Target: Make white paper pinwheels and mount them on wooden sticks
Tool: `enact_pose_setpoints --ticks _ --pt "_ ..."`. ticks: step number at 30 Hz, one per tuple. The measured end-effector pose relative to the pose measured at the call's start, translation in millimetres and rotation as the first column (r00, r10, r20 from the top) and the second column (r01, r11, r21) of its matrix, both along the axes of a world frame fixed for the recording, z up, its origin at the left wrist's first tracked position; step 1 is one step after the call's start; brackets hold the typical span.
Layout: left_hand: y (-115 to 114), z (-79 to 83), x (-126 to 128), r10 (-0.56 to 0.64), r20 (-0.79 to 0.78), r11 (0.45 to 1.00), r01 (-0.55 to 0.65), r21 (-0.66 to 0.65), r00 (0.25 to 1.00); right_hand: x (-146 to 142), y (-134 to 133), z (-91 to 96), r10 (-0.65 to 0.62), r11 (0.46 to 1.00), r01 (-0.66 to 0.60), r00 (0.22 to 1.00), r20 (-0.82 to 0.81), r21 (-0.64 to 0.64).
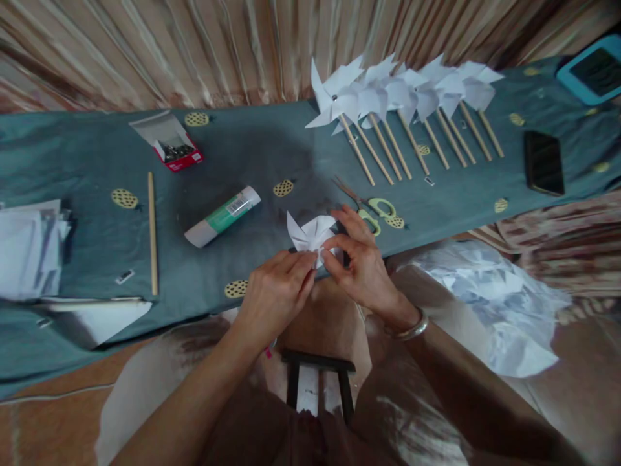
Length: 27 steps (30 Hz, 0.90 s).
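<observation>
My left hand (279,291) and my right hand (361,262) meet over the near edge of a teal cloth (262,145), both pinching a folded white paper pinwheel head (310,234). The fingers of each hand are closed on the paper's folded corners. A silver bangle (410,330) sits on my right wrist. Yellow-handled scissors (371,210) lie just beyond my right hand. A green and white glue stick (223,215) lies on its side to the left of the paper.
Several finished white pinwheels on wooden sticks (402,97) lie in a row at the back right. A loose wooden stick (152,233), a small red box of pins (172,145), stacked white paper (29,249), a black phone (543,162), a blue tablet (594,68) and crumpled paper scraps (499,304) are around.
</observation>
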<state>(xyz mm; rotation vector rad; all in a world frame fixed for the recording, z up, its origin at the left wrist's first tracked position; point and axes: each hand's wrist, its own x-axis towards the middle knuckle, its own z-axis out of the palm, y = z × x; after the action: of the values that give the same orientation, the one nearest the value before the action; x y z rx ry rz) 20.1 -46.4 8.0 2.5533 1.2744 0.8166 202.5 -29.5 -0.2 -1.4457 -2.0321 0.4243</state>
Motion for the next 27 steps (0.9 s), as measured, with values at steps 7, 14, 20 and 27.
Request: enact_pose_setpoints --ticks 7,14,20,27 --pt "0 2.0 -2 -0.018 0.002 0.999 0.018 -0.044 1.0 -5 -2 -1.5 -0.011 0.998 0.009 0.999 0.034 0.061" --pt "0 2.8 -2 -0.044 -0.027 0.997 0.042 -0.068 0.999 -8 -3 -1.8 -0.024 0.994 0.017 0.998 0.06 0.107" --pt "1 3.3 -3 -0.055 -0.034 0.996 0.053 -0.079 0.998 -10 -2 -0.8 -0.013 0.995 0.005 0.997 0.076 0.097" --pt "2 5.1 -3 -0.051 -0.068 0.994 0.044 -0.103 0.996 -12 -2 -0.8 -0.05 0.992 0.034 0.991 0.125 0.124"
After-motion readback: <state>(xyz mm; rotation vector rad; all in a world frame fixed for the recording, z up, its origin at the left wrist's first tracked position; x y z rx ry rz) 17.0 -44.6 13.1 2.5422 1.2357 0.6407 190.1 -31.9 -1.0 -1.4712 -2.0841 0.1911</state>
